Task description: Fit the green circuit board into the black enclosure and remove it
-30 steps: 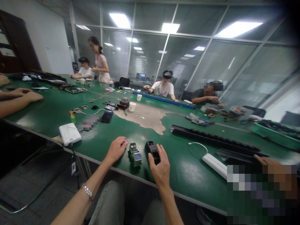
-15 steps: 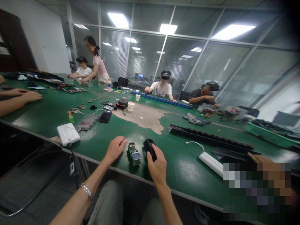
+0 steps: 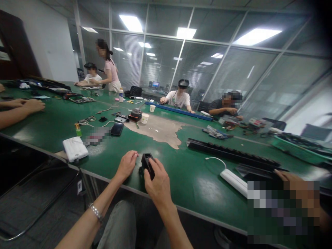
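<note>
My right hand [image 3: 158, 180] grips a small black plastic casing [image 3: 147, 159] near the table's front edge, fingers over its top and side. The casing is where the green circuit board with a small screen lay; the board is hidden now, and I cannot tell whether the casing rests on it. Just left of the casing, my left hand [image 3: 127, 164] rests on the green table [image 3: 109, 159]. Its fingers are curled together with nothing visible in them.
A white box [image 3: 75, 148], a phone [image 3: 117, 129] and paper cups [image 3: 145, 118] stand beyond my left hand. To the right lie a white power strip [image 3: 234, 181] and a long black bar [image 3: 230, 152]. A neighbour's hand [image 3: 292, 178] is at far right; other people sit around the table.
My right hand has moved left with the black casing, over the place of the circuit board, which no longer shows. My left hand has barely moved. The standing person across has straightened up.
</note>
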A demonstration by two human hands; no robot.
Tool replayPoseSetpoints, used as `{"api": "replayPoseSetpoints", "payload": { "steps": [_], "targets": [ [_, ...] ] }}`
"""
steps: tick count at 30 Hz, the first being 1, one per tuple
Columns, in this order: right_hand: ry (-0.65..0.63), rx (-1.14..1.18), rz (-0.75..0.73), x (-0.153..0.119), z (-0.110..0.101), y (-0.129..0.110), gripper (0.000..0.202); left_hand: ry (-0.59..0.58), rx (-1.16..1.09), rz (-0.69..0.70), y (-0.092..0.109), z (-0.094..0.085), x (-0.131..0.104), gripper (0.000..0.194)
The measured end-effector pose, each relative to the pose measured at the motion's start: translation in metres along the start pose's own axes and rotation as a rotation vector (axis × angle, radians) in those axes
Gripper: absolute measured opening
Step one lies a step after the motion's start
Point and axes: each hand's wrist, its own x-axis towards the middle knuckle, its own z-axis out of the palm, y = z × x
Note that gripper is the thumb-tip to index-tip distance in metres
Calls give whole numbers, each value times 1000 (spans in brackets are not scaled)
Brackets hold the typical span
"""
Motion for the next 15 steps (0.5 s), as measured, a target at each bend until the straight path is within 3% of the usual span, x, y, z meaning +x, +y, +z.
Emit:
{"api": "replayPoseSetpoints", "payload": {
  "steps": [11, 15],
  "targets": [
    [-91, -63, 1, -20, 5, 5, 50, -12, 5, 16, 2, 0, 0, 24],
    [-60, -67, 22, -17, 2, 5, 54, -22, 1, 22, 2, 0, 0, 24]
  ]
}}
